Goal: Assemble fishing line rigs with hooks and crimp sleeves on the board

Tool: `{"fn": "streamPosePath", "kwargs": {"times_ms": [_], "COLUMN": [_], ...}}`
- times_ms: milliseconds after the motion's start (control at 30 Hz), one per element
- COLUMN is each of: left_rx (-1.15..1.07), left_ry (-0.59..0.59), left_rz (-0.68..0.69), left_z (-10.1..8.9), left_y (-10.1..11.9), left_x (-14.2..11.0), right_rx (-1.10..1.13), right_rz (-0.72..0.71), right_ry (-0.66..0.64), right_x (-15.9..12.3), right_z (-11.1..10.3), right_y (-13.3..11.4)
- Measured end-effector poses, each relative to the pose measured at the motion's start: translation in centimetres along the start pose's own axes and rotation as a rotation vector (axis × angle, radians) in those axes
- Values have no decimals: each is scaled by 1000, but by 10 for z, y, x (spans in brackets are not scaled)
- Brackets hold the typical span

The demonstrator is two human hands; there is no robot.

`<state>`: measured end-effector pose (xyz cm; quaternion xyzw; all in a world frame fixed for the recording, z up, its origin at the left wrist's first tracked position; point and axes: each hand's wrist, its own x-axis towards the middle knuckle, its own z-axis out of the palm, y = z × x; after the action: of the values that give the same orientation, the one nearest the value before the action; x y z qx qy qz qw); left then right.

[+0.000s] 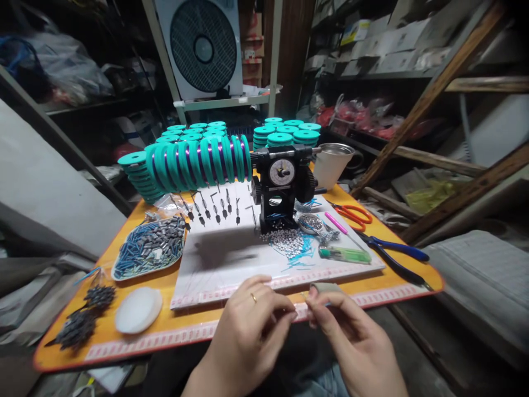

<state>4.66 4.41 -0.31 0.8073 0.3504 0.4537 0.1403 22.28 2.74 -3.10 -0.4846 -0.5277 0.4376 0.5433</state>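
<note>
My left hand (253, 325), with a ring on one finger, is in front of the white board's near edge, thumb and forefinger pinched together. Facing it, my right hand (351, 333) is closed in a pinch too, a greyish wrap (328, 287) around its forefinger. Whatever lies between the fingertips is too small to make out. Beyond them on the white board (248, 275) stands a black winding device with a dial (282, 172), bearing a row of teal spools (198, 160). Small dark weights (218, 219) dangle below the spools. Silver beads (285, 241) and blue bits (300, 259) lie at its foot.
A tray of dark sinkers and blue tubes (149, 248) and a white round lid (138, 310) lie left. At right are a green cutter (345, 254), blue-handled pliers (397, 249), orange scissors (355, 216) and a metal mug (334, 164). More teal spools (285, 132) stand behind.
</note>
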Motion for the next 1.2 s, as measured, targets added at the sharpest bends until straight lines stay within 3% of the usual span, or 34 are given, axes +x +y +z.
{"fn": "streamPosePath", "kwargs": {"times_ms": [133,433,700,833,967,1200], "left_rx": [10,-52,32,102,160,97], "left_ry": [80,80,149,152,142,172], "left_rz": [4,38,20,21,23,-19], "left_z": [6,3,6,4,4,6], "left_y": [3,0,0,4,7,12], "left_x": [-3,-12,-18,-17,-16,-15], "right_rx": [76,192,102,57,142,190], "right_rz": [13,61,-8,-18,83,78], "right_ry": [-24,-68,118,69,111,-33], "right_x": [-2,-4,-9,-10,-11,-9], "right_z": [4,14,23,25,28,21], "right_y": [2,-3,-10,-14,-18,-11]}}
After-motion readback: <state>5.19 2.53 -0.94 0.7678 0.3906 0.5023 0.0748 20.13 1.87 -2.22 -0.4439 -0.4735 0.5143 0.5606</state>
